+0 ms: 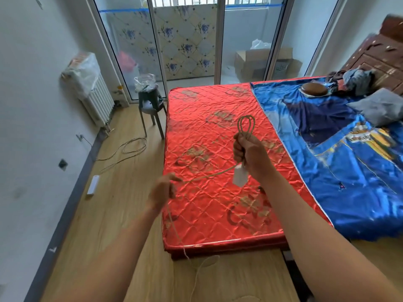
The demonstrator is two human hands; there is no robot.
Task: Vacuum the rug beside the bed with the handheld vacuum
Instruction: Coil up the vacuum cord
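- Wooden floor (109,214) at far left carried a loose cable (130,147) and a white strip (93,185) near the wall. Judged a trip hazard if the person stepped that way.
- Stool (151,105) stood just beside the far corner of the mattress (218,127), well apart from both hands.
- Left hand (163,190) was blurred and appeared to pinch the cord (209,175) between thumb and fingertips. The pinch looked light; judged that the cord could slip through and slacken the coil.
- From that hand the cord dropped past the near mattress edge to the floor, where a slack tail lay curled. Risk: the tail catching on the mattress corner when drawn in, which would jerk the loops.
- Right hand (250,155) was closed round a bundle of cord loops, which stood up above the fist.
- White block (239,176) hung just below that fist. Risk: it swinging on its short lead and pulling a loop out.
- Blue sheet (349,160) covered the right side, with clothes (357,79) heaped at its far end.
- Vacuum and rug: neither in view, position unknown. Judged vacuuming not yet begun.
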